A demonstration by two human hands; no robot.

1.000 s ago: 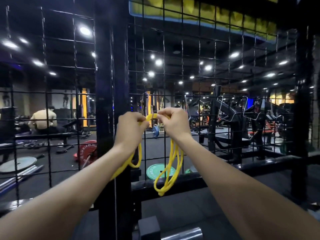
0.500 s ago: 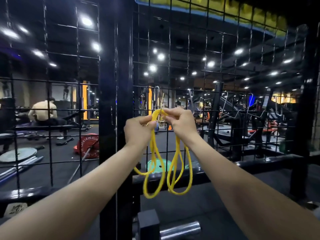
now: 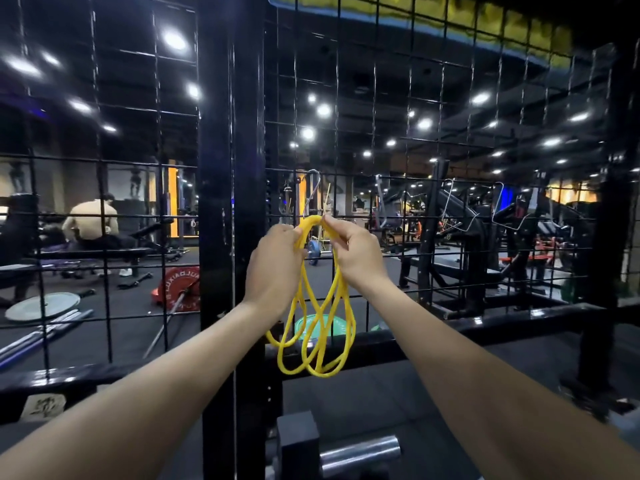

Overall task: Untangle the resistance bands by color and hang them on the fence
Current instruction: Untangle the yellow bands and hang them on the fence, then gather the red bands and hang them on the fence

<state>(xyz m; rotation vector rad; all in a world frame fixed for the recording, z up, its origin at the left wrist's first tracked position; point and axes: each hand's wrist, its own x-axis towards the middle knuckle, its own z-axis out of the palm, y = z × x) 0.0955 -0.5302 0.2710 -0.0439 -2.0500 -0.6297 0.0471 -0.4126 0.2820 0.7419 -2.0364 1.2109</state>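
A yellow resistance band (image 3: 313, 327), folded into several hanging loops, is pinched at its top between my left hand (image 3: 275, 268) and my right hand (image 3: 356, 252). Both hands are raised close in front of the black wire fence (image 3: 408, 188). Just above the band's top bend hangs a silver metal hook (image 3: 311, 192) on a fence wire; the band's top sits right under the hook's lower end. Whether it touches the hook I cannot tell. The loops dangle down to about the fence's bottom rail.
A thick black post (image 3: 230, 202) stands just left of my hands. More silver hooks (image 3: 460, 216) hang on the fence to the right. A steel roller (image 3: 360, 452) juts out below. Beyond the fence are weight plates (image 3: 180, 287), benches and a seated person (image 3: 91, 220).
My hands have lifted the band higher and brought it up under the hook. The strand trailing over my left forearm has come free, and all the loops now hang together below my hands.
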